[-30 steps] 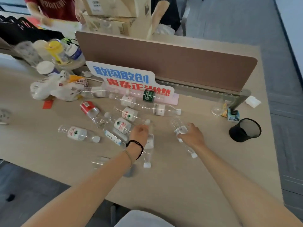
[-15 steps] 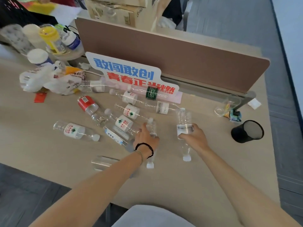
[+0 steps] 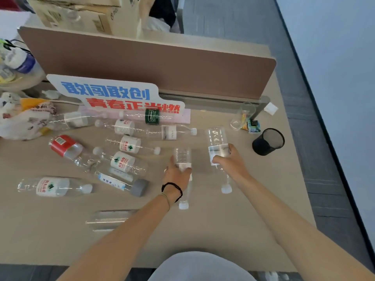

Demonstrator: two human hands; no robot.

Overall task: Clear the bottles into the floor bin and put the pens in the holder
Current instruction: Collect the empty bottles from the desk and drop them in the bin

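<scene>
Bottle-clearing step in hand, barely begun. Left hand [image 3: 177, 175] wrapped around a clear plastic bottle with a white cap [image 3: 183, 179], right hand [image 3: 230, 162] closed on a second clear bottle with a white label band [image 3: 218, 151], both at frame centre, caps pointing toward the near counter edge. Probably lifting next, then carrying to a floor bin not in view. About ten more clear bottles [image 3: 123, 146] lying left of centre on the beige counter [image 3: 203, 230]. Black mesh holder [image 3: 267, 141] near the right edge; no pens discernible. Open room along the near edge.
</scene>
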